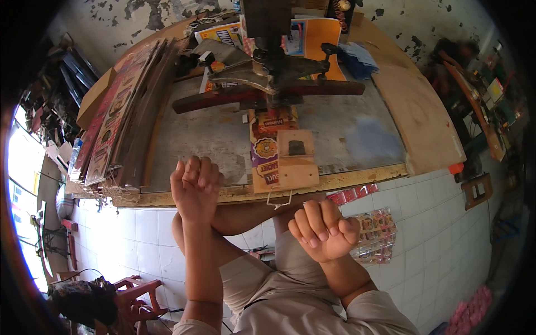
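Note:
My left hand (196, 188) is raised just in front of the worktable's near edge, its fingers loosely bent and the thumb apart, with nothing visible in it. To the right, my right hand (325, 230) is held up with its fingers curled into the palm; no object shows in it. Between and beyond the hands, a wooden block fixture (298, 170) with a dark notch rests on a board covered with colourful printed packaging (263, 146). Above that board stands a metal press (272, 72) with a wide crossbar. Neither hand touches these things.
Long printed strips and boards (120, 120) lie stacked at the table's left. A cardboard sheet (416, 106) covers its right side. Printed sheets (375, 234) lie on the tiled floor beyond my right hand. A red stool (139, 296) stands at lower left.

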{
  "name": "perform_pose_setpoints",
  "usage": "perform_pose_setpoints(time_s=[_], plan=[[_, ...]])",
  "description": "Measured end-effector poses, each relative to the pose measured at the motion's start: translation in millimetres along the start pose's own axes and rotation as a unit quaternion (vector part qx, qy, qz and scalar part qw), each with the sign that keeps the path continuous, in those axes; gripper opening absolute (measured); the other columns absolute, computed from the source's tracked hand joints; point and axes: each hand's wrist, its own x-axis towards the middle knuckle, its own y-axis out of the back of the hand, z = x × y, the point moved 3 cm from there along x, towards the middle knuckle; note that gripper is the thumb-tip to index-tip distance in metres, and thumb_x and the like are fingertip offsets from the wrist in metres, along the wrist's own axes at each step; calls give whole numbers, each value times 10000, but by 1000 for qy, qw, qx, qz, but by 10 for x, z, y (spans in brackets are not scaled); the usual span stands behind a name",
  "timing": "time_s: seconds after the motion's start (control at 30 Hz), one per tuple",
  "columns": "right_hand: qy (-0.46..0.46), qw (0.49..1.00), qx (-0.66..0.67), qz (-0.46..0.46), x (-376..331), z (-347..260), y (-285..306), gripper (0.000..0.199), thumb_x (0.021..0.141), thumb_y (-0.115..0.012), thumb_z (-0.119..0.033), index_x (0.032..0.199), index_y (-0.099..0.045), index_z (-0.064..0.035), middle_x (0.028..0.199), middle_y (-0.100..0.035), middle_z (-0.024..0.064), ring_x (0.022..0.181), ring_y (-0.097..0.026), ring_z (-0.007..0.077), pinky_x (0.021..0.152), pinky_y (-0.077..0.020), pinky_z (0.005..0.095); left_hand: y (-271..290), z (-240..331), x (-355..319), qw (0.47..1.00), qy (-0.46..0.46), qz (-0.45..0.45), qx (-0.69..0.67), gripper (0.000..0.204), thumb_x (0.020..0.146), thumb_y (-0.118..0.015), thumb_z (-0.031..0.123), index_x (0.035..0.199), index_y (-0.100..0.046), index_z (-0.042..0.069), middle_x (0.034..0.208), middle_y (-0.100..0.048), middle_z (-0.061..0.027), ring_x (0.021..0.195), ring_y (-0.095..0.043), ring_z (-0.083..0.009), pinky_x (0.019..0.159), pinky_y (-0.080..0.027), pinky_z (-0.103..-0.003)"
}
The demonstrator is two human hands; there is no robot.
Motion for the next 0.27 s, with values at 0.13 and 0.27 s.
perform_pose_setpoints(time_s=[0.13, 0.27], plan=[[10, 999, -36, -1, -53, -30, 45, 337, 1074, -647, -336, 814, -519, -165, 853, -560, 8, 783, -586, 162, 738, -415, 333, -444, -185, -297, 976, 62, -69, -198, 402, 1164, -482, 432, 853, -464, 179, 763, -470, 23, 673, -430, -127, 693, -406, -331], [17, 997, -70, -11, -113, -14, 28, 357, 1077, -676, -360, 817, -540, -156, 854, -567, 17, 781, -592, 178, 736, -430, 334, -696, -387, -515, 960, 125, -86, -236, 401, 1140, -521, 479, 870, -493, 184, 763, -474, 32, 680, -460, -144, 703, -411, -362]])
